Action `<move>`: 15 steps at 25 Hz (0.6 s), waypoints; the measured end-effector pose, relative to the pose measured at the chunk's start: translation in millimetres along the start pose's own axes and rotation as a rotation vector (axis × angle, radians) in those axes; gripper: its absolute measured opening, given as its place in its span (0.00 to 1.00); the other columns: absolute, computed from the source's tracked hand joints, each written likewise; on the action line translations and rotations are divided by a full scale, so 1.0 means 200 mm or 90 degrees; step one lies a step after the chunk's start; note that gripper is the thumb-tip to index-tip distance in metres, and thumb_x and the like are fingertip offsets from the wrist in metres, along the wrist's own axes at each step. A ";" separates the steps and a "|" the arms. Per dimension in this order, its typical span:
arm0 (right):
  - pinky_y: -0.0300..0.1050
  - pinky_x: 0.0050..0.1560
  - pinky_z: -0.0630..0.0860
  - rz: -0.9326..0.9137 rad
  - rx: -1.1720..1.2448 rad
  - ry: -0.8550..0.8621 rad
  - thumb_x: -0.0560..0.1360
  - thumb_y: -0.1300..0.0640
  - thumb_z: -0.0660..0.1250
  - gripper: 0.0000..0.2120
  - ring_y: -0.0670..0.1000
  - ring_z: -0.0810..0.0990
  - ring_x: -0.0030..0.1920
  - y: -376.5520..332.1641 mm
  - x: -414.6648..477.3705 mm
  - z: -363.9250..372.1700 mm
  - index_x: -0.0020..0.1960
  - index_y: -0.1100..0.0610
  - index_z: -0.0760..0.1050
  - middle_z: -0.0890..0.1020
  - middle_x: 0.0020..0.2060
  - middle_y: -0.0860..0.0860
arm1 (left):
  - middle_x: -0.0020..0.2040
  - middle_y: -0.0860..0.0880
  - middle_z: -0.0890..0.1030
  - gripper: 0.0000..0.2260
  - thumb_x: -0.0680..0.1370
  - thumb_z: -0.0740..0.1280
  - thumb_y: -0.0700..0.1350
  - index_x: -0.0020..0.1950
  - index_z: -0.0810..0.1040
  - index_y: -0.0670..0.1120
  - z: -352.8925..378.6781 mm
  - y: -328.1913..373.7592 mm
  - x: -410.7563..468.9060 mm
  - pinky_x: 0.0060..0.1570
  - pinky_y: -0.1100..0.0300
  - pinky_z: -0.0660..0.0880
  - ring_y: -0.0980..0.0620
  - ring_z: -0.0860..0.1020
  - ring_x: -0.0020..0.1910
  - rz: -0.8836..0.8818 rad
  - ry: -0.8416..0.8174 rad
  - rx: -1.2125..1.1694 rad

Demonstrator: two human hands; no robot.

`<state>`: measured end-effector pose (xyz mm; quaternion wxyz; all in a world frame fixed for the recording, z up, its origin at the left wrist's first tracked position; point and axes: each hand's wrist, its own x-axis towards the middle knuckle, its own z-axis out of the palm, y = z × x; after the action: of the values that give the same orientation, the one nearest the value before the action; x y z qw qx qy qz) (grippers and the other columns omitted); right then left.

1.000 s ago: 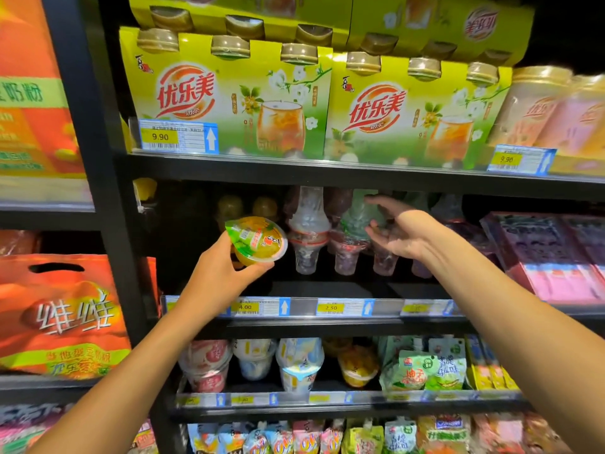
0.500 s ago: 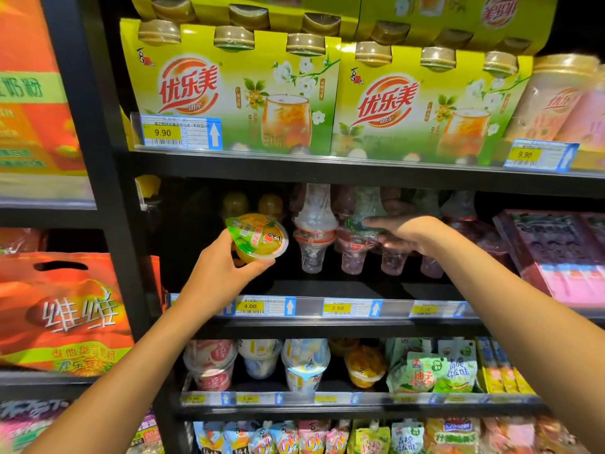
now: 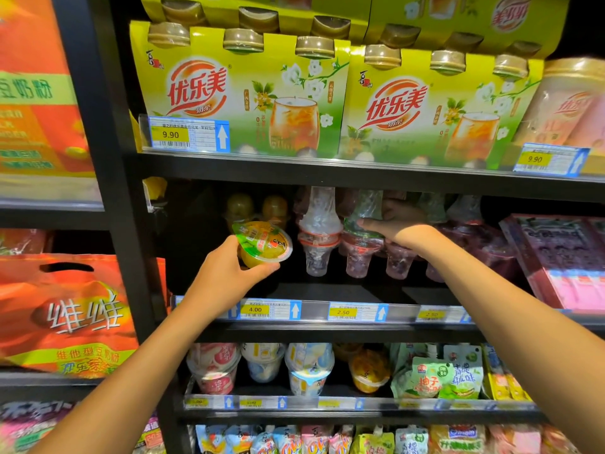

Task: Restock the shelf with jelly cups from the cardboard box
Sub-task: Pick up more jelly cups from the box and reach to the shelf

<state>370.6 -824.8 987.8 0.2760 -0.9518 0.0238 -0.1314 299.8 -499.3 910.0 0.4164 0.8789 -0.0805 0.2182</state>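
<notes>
My left hand (image 3: 226, 273) grips a yellow jelly cup (image 3: 263, 245) with a green and red lid, held tilted just above the front of the middle shelf (image 3: 314, 293). Behind it stand two more yellow jelly cups (image 3: 258, 208) deep in the dark shelf. My right hand (image 3: 397, 226) reaches into the same shelf and rests its fingers on a clear cone-shaped cup with a green top (image 3: 360, 237), among several clear cone cups (image 3: 319, 237). The cardboard box is out of view.
Green milk-tea packs (image 3: 248, 93) fill the shelf above. Pink flat boxes (image 3: 556, 260) sit at the right of the middle shelf. Price tags (image 3: 268, 310) line the shelf edge. Cups and pouches (image 3: 307, 368) fill the lower shelves. Orange bags (image 3: 68, 309) hang left of the black upright.
My right hand moved deeper into the shelf and came down onto the green-topped cone cup. My left hand keeps the jelly cup, shifted slightly toward the shelf.
</notes>
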 end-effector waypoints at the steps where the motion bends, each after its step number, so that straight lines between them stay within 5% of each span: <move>1: 0.48 0.63 0.76 0.002 -0.004 -0.001 0.67 0.28 0.72 0.40 0.56 0.80 0.62 0.00 0.00 0.00 0.71 0.52 0.74 0.79 0.67 0.51 | 0.47 0.60 0.78 0.21 0.70 0.78 0.60 0.54 0.75 0.51 0.00 0.00 0.00 0.42 0.66 0.74 0.62 0.78 0.45 -0.005 -0.005 0.006; 8: 0.50 0.61 0.76 0.013 -0.029 0.006 0.69 0.31 0.72 0.37 0.58 0.80 0.59 -0.04 -0.07 -0.04 0.65 0.59 0.76 0.80 0.62 0.56 | 0.47 0.59 0.79 0.19 0.69 0.77 0.63 0.50 0.74 0.55 0.00 -0.03 0.04 0.43 0.61 0.76 0.61 0.77 0.46 -0.034 -0.062 0.053; 11: 0.51 0.50 0.77 0.056 -0.009 0.112 0.70 0.30 0.70 0.33 0.59 0.81 0.46 -0.06 -0.24 -0.05 0.45 0.62 0.81 0.83 0.42 0.60 | 0.48 0.59 0.80 0.26 0.66 0.75 0.70 0.54 0.77 0.56 0.00 -0.05 0.08 0.49 0.54 0.80 0.59 0.79 0.47 -0.054 -0.153 0.151; 13: 0.50 0.38 0.73 -0.056 0.039 0.266 0.70 0.38 0.70 0.23 0.55 0.76 0.34 -0.09 -0.39 0.00 0.36 0.59 0.73 0.76 0.29 0.54 | 0.48 0.58 0.80 0.27 0.65 0.72 0.74 0.52 0.75 0.56 0.01 -0.06 0.10 0.51 0.50 0.81 0.57 0.79 0.47 -0.076 -0.196 0.213; 15: 0.50 0.37 0.70 -0.243 0.096 0.236 0.73 0.50 0.71 0.10 0.49 0.74 0.34 -0.18 -0.52 0.09 0.44 0.52 0.72 0.74 0.31 0.48 | 0.48 0.58 0.80 0.30 0.62 0.70 0.77 0.52 0.76 0.57 0.00 -0.05 0.11 0.52 0.49 0.80 0.56 0.79 0.47 -0.086 -0.228 0.213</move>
<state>273.7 -772.7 966.3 0.3072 -0.8755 -0.1159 -0.3546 322.7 -492.4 911.6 0.2576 0.9637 -0.0569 0.0410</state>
